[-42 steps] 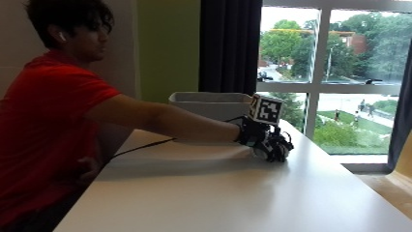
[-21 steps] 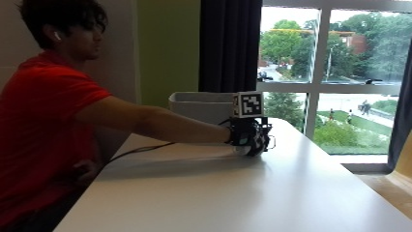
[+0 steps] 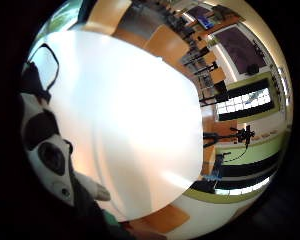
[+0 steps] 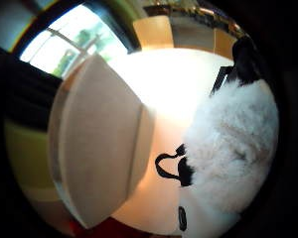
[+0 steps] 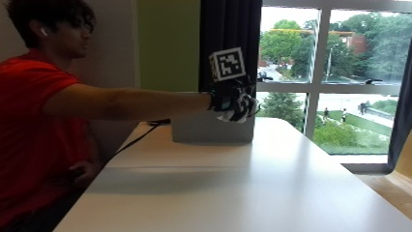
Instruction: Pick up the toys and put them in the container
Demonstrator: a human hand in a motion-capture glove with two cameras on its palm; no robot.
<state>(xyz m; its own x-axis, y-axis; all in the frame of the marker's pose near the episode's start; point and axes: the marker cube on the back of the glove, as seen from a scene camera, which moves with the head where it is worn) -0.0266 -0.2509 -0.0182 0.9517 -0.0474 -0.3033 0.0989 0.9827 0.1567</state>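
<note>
My gloved right hand (image 5: 228,99) is raised in front of the grey container (image 5: 212,129), above its near rim, at the far end of the white table (image 5: 244,188). Its fingers curl round a white and black plush toy (image 5: 243,105). The toy's white fur with black patches (image 4: 228,153) fills one side of the thumb side palm view, beside the container (image 4: 97,148). In the little finger side palm view the toy's black and white face (image 3: 47,150) sits at the edge, with the bare table (image 3: 135,120) below.
The container stands near the window end of the table, by a dark curtain (image 5: 228,38). A black cable (image 5: 138,137) runs along the table's left edge. A person in a red shirt (image 5: 38,140) sits at the left.
The hand has lifted the plush toy off the table and carried it left and up, from beside the container to over its near rim.
</note>
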